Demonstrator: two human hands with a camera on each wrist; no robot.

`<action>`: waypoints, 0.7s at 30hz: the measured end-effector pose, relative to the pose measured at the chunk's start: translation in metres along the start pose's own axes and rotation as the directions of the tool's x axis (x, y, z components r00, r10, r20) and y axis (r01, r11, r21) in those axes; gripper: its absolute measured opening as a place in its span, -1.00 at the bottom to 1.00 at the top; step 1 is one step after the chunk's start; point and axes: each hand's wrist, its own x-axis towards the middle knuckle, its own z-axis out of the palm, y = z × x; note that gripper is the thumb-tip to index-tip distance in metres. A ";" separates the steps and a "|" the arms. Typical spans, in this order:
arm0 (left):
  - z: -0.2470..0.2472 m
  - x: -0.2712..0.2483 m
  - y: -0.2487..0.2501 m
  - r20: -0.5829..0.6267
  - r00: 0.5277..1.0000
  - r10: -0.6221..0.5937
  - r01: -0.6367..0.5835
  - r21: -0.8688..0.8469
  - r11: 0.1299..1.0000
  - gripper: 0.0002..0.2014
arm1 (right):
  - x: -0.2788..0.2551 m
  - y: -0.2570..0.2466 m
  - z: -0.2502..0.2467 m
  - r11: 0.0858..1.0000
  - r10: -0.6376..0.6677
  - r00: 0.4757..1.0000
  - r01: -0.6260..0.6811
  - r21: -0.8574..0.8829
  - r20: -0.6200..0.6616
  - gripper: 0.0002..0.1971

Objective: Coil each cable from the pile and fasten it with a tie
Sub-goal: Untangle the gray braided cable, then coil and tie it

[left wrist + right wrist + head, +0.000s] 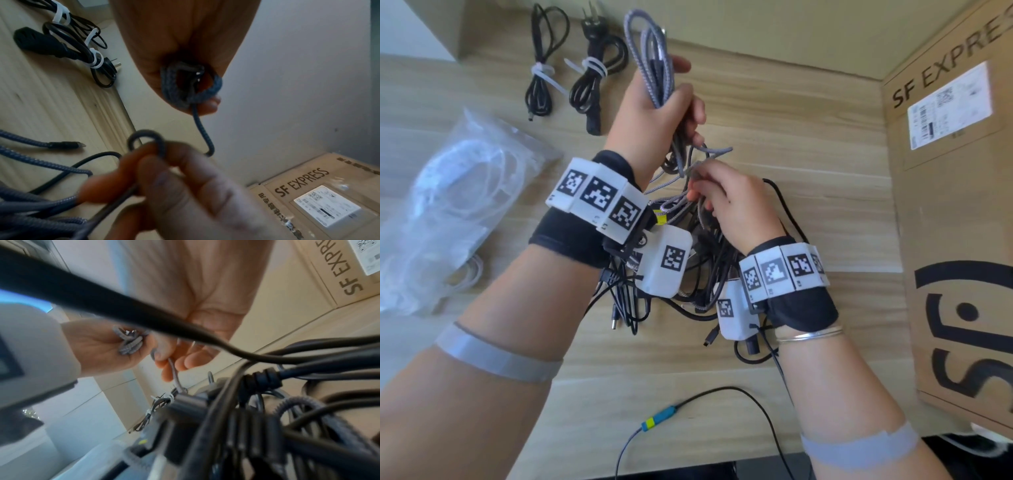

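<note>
Left grip (654, 102) clamping grey cable (650, 61) loops above the pile (681, 274) | right grip (726, 202) pinching its loose tail, just over the pile | step: coiling | next: feeding remaining slack, then needing a tie.

black wrist wraps (566, 236) | white marker blocks (599, 195) | silver bangle (810, 334)

Head cam looked down from above on both forearms and the table (808, 144) — mid range. Left wrist cam sat close under its palm, facing out toward the wall and box (320, 203). Right wrist cam sat low in the pile (267, 426), blurred. All three shared the grey cable (654, 68) — and the box.
</note>
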 end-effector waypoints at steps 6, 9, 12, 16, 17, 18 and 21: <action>0.005 -0.001 0.000 0.010 1.000 -0.012 0.013 -0.123 0.992 -0.83 | 0.010 -0.006 -0.012 0.990 0.002 0.942 0.046 0.135 -0.336 -0.84; 0.007 -0.001 0.002 0.005 1.000 -0.021 0.022 -0.189 0.982 -0.87 | 0.016 -0.006 -0.012 0.992 0.009 0.926 0.038 0.116 -0.378 -0.82; 0.011 -0.004 0.004 0.006 0.999 -0.041 0.041 -0.202 0.979 -0.89 | 0.015 -0.006 -0.008 0.978 0.042 0.896 0.054 0.202 -0.443 -0.90; 0.015 -0.007 0.004 -0.012 0.996 -0.090 0.088 -0.119 0.989 -0.86 | 0.017 -0.008 -0.008 0.931 0.101 0.884 0.077 0.356 -0.457 -0.81; 0.016 -0.007 0.003 -0.006 0.993 -0.114 0.113 -0.104 0.988 -0.85 | 0.018 -0.009 -0.010 0.924 0.112 0.882 0.077 0.375 -0.458 -0.78; 0.017 -0.008 0.002 0.010 0.990 -0.138 0.139 -0.090 0.986 -0.85 | 0.019 -0.009 -0.011 0.912 0.122 0.881 0.082 0.403 -0.456 -0.78; 0.018 -0.008 -0.004 0.067 0.977 -0.204 0.207 -0.040 0.978 -0.89 | 0.020 -0.013 -0.015 0.892 0.125 0.891 0.092 0.443 -0.436 -0.80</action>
